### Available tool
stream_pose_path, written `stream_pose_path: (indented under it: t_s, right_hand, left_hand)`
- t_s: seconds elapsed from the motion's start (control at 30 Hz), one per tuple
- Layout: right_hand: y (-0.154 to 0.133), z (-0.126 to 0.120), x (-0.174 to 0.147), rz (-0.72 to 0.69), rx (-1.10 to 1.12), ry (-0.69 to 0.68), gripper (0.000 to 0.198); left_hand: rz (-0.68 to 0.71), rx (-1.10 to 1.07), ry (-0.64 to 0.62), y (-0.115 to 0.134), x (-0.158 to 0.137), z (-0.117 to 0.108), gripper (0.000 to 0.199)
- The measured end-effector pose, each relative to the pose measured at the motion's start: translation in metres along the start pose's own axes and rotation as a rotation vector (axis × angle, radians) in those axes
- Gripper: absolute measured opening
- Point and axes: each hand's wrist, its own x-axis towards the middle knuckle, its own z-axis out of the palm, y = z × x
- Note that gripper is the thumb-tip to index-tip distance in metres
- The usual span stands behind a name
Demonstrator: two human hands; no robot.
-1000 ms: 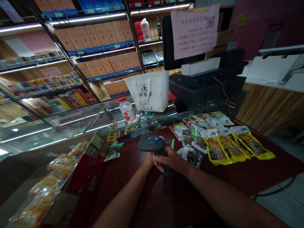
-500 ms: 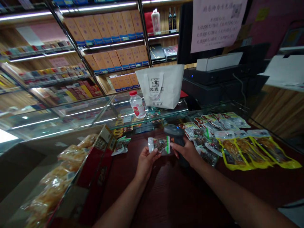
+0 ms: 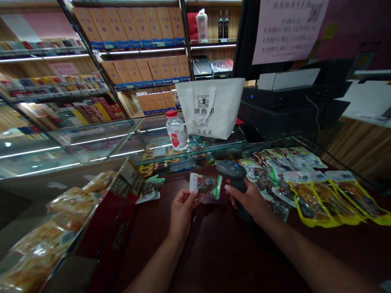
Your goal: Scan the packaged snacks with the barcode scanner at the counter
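Observation:
My left hand (image 3: 184,207) pinches a small clear snack packet (image 3: 206,185) by its left end, thumb on top; dark food shows inside and a green strip runs down its right end. My right hand (image 3: 246,197) is wrapped round the handle of a black barcode scanner (image 3: 231,168), whose head points left over the packet's right side. A blue light glows on top of the scanner. Packet and scanner are a small distance apart, above the dark red counter (image 3: 210,252).
At left stands a carton (image 3: 114,207) of bagged bread (image 3: 69,199), with a snack packet (image 3: 151,189) beside it. Several snack packets (image 3: 265,179) and yellow-edged packs (image 3: 314,199) lie at right. Behind are a bottle (image 3: 176,132), a white bag (image 3: 210,108) and a monitor (image 3: 247,44).
The scanner and my right hand have shifted slightly right, widening the gap to the packet. My left hand still grips the packet, now turned a little. The whole view has moved slightly.

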Motion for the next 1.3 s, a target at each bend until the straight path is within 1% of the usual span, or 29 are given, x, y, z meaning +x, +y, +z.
stream_pose_path:
  t_s: [0.07, 0.13, 0.27, 0.43, 0.67, 0.87, 1.0, 1.07, 1.17, 1.23, 1.3]
  right_hand:
    - [0.002, -0.001, -0.001, -0.018, -0.039, -0.01, 0.053]
    - [0.003, -0.002, -0.004, -0.031, -0.093, -0.053, 0.053]
    - [0.001, -0.001, -0.014, -0.07, -0.172, -0.173, 0.049]
    - [-0.003, 0.006, -0.023, -0.053, -0.126, -0.223, 0.049]
    - [-0.001, 0.005, -0.019, -0.071, -0.156, -0.307, 0.043]
    - [-0.003, 0.007, -0.021, -0.056, -0.111, -0.298, 0.041]
    - [-0.006, 0.009, -0.022, -0.103, -0.129, -0.293, 0.04]
    - [-0.006, 0.009, -0.022, -0.1, -0.14, -0.299, 0.04]
    - [-0.005, 0.009, -0.022, -0.062, -0.142, -0.305, 0.04]
    - [-0.003, 0.009, -0.02, -0.039, -0.131, -0.293, 0.042]
    - [-0.002, 0.01, -0.019, -0.029, -0.112, -0.279, 0.043]
  left_hand:
    - [0.04, -0.052, 0.082, 0.0, 0.004, -0.003, 0.043]
    - [0.064, -0.067, 0.137, -0.001, 0.006, -0.005, 0.043]
    - [0.117, -0.006, 0.203, -0.005, 0.007, -0.01, 0.039]
    - [0.134, -0.054, 0.21, -0.006, 0.008, -0.012, 0.041]
    - [0.167, -0.087, 0.22, -0.005, 0.011, -0.012, 0.04]
    - [0.175, -0.059, 0.192, -0.004, 0.01, -0.011, 0.036]
    - [0.186, -0.071, 0.191, -0.005, 0.011, -0.012, 0.037]
    - [0.173, -0.089, 0.2, -0.005, 0.011, -0.012, 0.038]
    - [0.139, -0.154, 0.233, -0.002, 0.009, -0.009, 0.031]
    - [0.094, -0.205, 0.28, 0.0, 0.006, -0.007, 0.02]
    - [0.043, -0.253, 0.334, 0.004, 0.004, -0.005, 0.018]
